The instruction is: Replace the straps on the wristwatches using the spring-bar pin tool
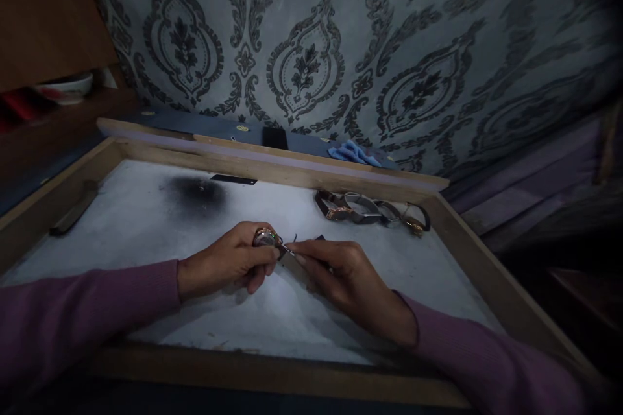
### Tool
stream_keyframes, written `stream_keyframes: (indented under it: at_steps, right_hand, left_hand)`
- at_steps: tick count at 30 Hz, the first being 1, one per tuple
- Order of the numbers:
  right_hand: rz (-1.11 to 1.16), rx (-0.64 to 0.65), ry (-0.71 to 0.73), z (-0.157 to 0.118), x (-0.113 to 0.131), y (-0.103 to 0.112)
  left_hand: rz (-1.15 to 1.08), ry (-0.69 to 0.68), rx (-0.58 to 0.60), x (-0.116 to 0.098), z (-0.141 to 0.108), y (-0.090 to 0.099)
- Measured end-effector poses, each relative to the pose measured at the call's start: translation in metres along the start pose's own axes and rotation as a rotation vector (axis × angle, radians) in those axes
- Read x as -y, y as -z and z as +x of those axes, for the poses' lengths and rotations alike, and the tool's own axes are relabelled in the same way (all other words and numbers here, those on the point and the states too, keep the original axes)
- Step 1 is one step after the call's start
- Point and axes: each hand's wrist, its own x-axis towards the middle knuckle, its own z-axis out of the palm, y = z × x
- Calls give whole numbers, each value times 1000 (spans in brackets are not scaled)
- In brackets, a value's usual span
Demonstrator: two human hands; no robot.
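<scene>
My left hand [238, 257] is closed around a small round watch [264, 237], its thumb and fingers pinching the case over the middle of the white board. From the right, my right hand [341, 269] pinches a thin metal tool [287, 248], whose tip meets the watch's edge. A small dark piece, perhaps part of a strap, shows near that tip, and my fingers hide some of it. Several wristwatches [363, 206] lie in a row at the back right of the board.
A wooden rim [272, 159] surrounds the white board. A dark strip [234, 179] lies at the back, and a long dark object [74, 209] at the left. Behind the rim are a black object [275, 138] and a blue cloth [354, 153].
</scene>
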Motion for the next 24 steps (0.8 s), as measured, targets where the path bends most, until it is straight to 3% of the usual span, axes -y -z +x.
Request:
stream_keyframes:
  at_steps: [24]
  right_hand:
    - [-45,-22,14,0,1,-1]
  left_hand:
    - [11,-55,32,-2,0,1]
